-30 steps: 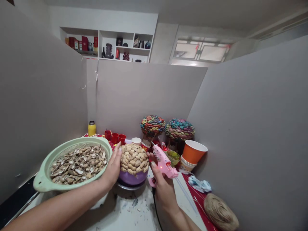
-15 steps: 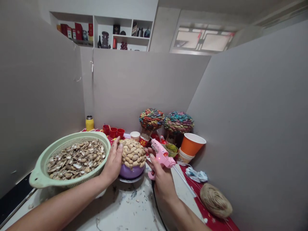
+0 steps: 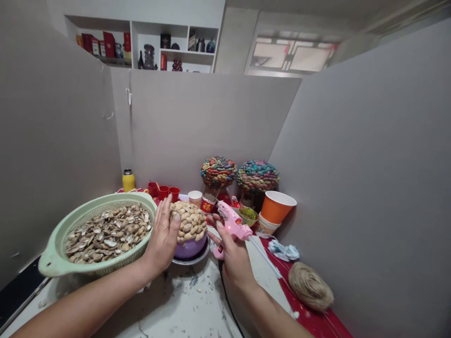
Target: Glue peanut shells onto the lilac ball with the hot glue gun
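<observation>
My left hand (image 3: 162, 237) rests flat, fingers together, against the left side of a dome covered in peanut shells (image 3: 188, 221). The dome sits in a purple bowl (image 3: 190, 249) on a metal plate. My right hand (image 3: 230, 253) grips a pink glue gun (image 3: 233, 225) just right of the dome, its nozzle pointing toward the shells and a small red light glowing on its body. A clear glue stick (image 3: 264, 258) sticks out of the back of the gun, and a black cord (image 3: 225, 295) drops from its handle.
A pale green colander (image 3: 52, 263) full of peanut shells (image 3: 107, 232) stands left. At the back are two coloured shell domes (image 3: 239, 173), red cups (image 3: 162, 191), a yellow flask (image 3: 128, 180) and orange paper cups (image 3: 276, 211). A twine ball (image 3: 310, 286) lies right. Grey partitions enclose the table.
The camera tilted and shifted slightly, so everything sits a little lower left. My left hand slid a bit forward along the dome's side. The glue gun stays close to the dome.
</observation>
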A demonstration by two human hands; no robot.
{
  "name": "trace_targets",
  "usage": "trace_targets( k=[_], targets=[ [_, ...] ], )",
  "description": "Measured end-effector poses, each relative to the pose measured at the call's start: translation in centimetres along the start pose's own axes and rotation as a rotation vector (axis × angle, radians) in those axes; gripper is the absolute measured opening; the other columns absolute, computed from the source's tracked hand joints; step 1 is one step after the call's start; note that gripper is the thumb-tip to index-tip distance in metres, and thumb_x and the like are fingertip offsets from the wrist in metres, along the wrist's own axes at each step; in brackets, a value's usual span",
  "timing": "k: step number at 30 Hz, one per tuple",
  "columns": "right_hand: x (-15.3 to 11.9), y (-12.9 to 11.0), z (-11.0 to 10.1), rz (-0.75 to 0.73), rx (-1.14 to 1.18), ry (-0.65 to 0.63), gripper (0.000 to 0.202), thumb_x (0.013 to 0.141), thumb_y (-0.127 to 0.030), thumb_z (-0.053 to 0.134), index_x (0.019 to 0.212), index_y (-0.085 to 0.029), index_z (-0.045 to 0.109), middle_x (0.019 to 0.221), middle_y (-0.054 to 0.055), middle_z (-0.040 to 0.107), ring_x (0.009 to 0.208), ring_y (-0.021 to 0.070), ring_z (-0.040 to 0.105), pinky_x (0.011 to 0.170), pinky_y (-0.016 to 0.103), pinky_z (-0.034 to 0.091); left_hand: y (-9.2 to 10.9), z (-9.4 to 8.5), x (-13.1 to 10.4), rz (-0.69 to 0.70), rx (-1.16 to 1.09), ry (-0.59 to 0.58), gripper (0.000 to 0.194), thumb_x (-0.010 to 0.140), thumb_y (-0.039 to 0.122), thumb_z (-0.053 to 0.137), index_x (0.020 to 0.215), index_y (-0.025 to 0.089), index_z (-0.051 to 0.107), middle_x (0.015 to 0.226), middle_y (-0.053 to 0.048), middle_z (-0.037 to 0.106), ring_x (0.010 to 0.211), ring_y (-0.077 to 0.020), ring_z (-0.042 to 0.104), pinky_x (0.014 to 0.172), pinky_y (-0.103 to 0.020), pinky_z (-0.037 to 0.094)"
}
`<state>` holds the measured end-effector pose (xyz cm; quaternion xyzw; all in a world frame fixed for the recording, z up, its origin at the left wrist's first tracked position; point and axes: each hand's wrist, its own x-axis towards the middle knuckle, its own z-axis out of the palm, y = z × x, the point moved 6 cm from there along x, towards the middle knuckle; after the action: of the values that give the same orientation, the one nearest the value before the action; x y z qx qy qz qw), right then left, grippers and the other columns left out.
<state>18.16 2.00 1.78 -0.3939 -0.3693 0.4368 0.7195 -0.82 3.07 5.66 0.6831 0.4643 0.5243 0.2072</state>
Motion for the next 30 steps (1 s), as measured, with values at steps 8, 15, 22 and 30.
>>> trace_targets(
  k=[8,15,22,30],
  targets=[
    [1.6,0.8,-0.9,0.041,0.062,0.08,0.044,0.065,-0.038,0.081,0.105,-0.022,0.073,0.12,0.008,0.069,0.119,0.0289,0.059,0.09,0.037,0.054,0.6,-1.4,-2.0,-0.105,-0.147,-0.076,0.065,0.097,0.056,0.03,0.153,0.025,0.019,0.162,-0.006,0.018,0.149,-0.0224,0.013,0.122,-0.046,0.007],
    [2.6,1.1,-1.4,0.118,0.119,0.131,0.04,0.059,-0.042,0.082,0.09,-0.019,0.074,0.115,0.011,0.071,0.122,0.0314,0.056,0.088,0.041,0.056,0.4,-2.7,-5.2,-0.065,-0.148,-0.099,0.061,0.097,0.05,0.034,0.153,0.029,0.021,0.162,-0.005,0.02,0.148,-0.0284,0.018,0.121,-0.051,0.014],
    [3.1,1.4,-1.8,0.105,0.157,0.158,0.04,0.058,-0.041,0.083,0.09,-0.019,0.072,0.107,0.008,0.073,0.12,0.0296,0.058,0.086,0.038,0.057,2.1,-1.6,-10.4,0.467,-0.072,-0.393,0.062,0.094,0.031,0.046,0.15,0.028,0.022,0.122,-0.014,0.064,0.1,-0.0235,0.068,0.089,-0.035,0.055],
    [2.8,1.3,-2.1,0.091,0.169,0.187,0.039,0.058,-0.039,0.082,0.089,-0.019,0.071,0.105,0.007,0.074,0.116,0.0281,0.061,0.082,0.035,0.058,5.2,-1.0,-11.5,0.759,0.126,-0.527,0.035,0.093,0.02,0.045,0.128,0.024,0.041,0.08,-0.008,0.067,0.062,-0.0177,0.065,0.055,-0.024,0.049]
  ],
)
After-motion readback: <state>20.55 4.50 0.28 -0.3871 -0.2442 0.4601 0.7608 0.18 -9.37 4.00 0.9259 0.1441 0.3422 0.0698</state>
